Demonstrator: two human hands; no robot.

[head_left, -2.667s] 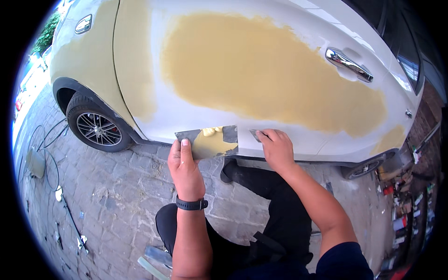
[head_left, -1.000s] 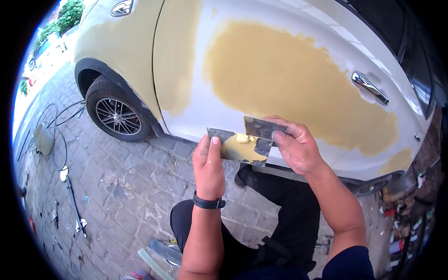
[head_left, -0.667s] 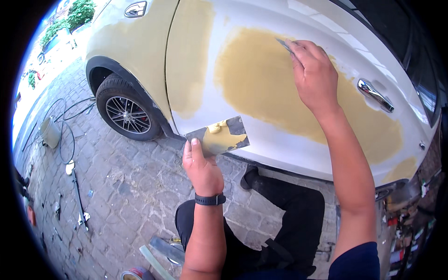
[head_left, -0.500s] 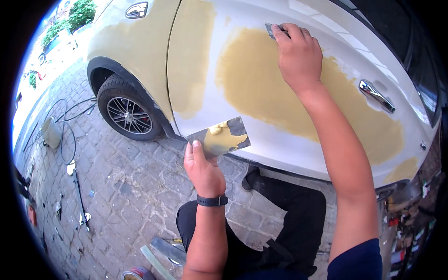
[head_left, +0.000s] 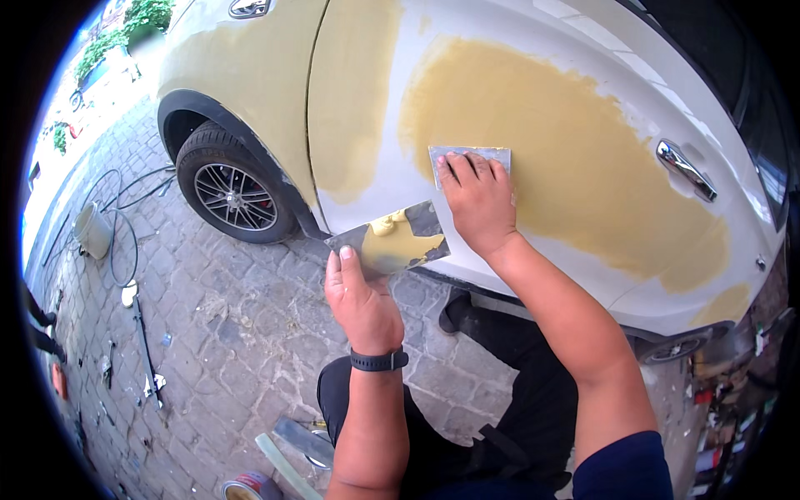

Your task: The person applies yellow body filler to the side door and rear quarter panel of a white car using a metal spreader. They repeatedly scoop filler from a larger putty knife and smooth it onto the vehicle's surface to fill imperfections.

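My left hand [head_left: 361, 300] is closed on a flat metal plate [head_left: 425, 217] that carries a lump of yellow putty [head_left: 386, 225] and a smeared patch of it, just below the door's left part. My right hand [head_left: 479, 200] grips a metal spreader [head_left: 467, 152] flat against the large yellow filler patch [head_left: 583, 192] on the white car door [head_left: 425, 29], its fingers pressing on the blade above and right of the plate. More yellow filler covers the adjoining front panel [head_left: 233, 67].
A front wheel [head_left: 235, 197] is at left, a chrome handle [head_left: 686, 171] at right. On the cobbled ground [head_left: 225, 317] lie a bucket [head_left: 92, 229] with hoses, a can [head_left: 250, 487] and long strips [head_left: 282, 462] near my knees. Someone's dark legs [head_left: 43, 325] show at far left; clutter [head_left: 721, 417] at far right.
My right hand has swept the spreader down and slightly left from the upper edge of the filler patch to its lower left part. My left hand still holds the plate in about the same place.
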